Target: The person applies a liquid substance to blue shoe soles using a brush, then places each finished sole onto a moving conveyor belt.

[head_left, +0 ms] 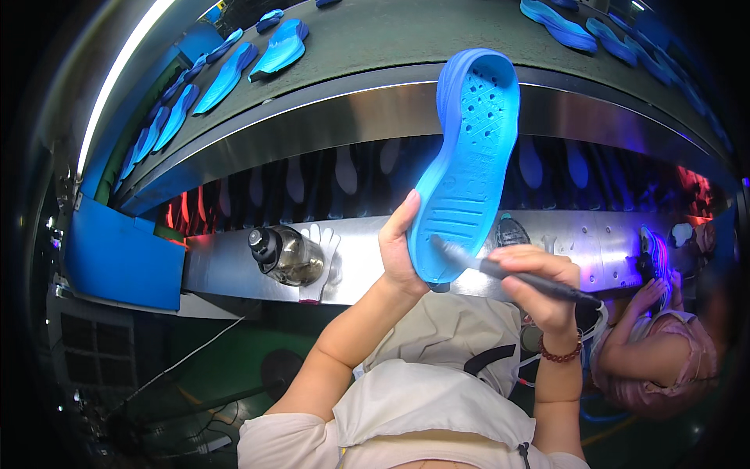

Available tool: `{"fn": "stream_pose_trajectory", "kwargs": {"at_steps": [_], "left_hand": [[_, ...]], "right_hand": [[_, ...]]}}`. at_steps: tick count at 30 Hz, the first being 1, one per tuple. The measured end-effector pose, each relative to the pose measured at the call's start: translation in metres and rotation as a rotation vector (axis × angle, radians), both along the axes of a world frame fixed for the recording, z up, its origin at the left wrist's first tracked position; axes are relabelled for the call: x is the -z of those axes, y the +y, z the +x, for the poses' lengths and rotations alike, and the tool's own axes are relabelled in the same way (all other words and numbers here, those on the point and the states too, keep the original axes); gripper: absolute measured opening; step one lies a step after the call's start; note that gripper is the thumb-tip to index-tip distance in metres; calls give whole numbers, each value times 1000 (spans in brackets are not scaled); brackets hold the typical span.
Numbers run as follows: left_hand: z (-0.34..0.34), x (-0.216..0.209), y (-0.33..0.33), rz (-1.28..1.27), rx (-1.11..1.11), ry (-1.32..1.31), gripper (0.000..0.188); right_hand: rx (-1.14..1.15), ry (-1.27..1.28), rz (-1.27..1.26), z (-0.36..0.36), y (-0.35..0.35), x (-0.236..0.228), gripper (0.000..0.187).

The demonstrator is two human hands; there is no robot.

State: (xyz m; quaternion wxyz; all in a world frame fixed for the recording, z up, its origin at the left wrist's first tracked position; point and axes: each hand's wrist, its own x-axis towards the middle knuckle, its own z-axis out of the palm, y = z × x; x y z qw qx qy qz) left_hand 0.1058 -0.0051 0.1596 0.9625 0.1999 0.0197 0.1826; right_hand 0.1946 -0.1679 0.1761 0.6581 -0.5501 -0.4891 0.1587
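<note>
My left hand (400, 244) grips the toe end of a bright blue shoe sole (465, 180) by its left edge. The sole stands heel up, its hollow inner side facing me, with a cross-hatched pattern and small holes in the heel and raised bars lower down. Closed round a brush (539, 285) with a black handle, my right hand (547, 281) is just right of the toe. The pale brush tip lies over the inner face near the toe; I cannot tell whether it touches. A thin white tube or cord runs from the handle's rear end.
Blue soles (281, 48) lie on a dark conveyor belt (398, 35) beyond a metal rail. On the metal ledge (359, 262) stand a dark-lidded bottle (285, 254), a white glove (326, 246) and a clear bottle (512, 230). Another person (656, 352) works at the right.
</note>
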Motion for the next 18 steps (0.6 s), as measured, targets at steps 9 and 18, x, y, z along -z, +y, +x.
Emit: {"fn": "stream_pose_trajectory", "kwargs": {"at_steps": [9, 18], "left_hand": [[-2, -10, 21, -13, 224, 4, 52], [-9, -11, 30, 385, 684, 509, 50]], "right_hand": [[-359, -336, -123, -2, 3, -16, 21], [-511, -460, -371, 24, -7, -29, 22]]}}
